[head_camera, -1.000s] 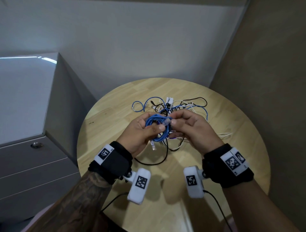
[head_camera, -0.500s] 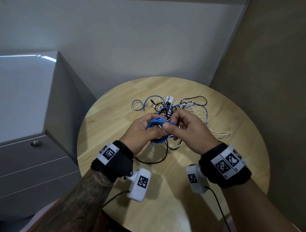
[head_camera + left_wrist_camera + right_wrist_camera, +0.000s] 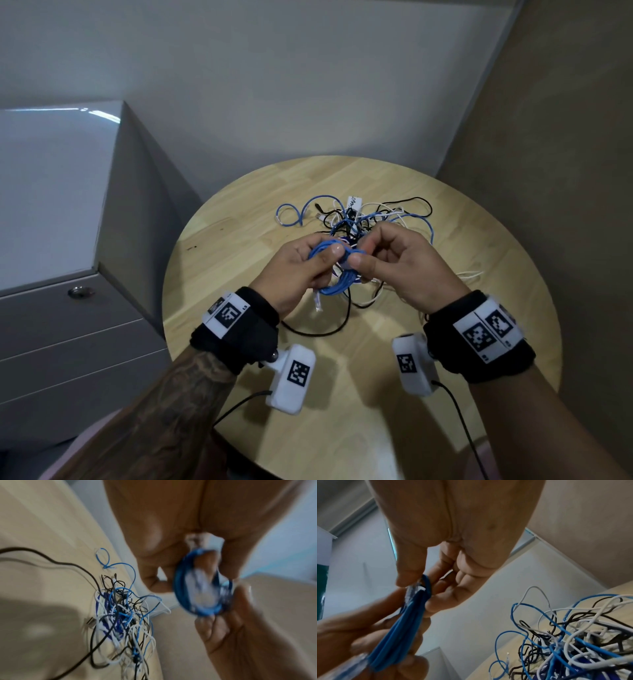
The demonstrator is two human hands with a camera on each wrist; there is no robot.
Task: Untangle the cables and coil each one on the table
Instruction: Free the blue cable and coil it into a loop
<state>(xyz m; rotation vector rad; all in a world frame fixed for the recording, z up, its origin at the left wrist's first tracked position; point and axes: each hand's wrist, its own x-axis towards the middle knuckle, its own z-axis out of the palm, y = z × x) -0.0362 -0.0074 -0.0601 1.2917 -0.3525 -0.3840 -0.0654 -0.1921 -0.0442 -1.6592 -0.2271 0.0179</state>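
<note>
gripping the coiled blue cable [image 3: 337, 279], left hand [image 3: 294, 270] curls round it; right hand [image 3: 394, 270] pinches its clear plug [image 3: 412, 589].

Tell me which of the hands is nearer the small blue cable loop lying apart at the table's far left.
Left. The left hand is just below the small blue loop, on its side; the right hand sits farther right, past the tangle.

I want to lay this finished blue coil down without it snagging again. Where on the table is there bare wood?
Bare wood lies left of the tangle, toward the cabinet, and along the table right edge. The middle is crowded; a black cable loops near the left hand.
</note>
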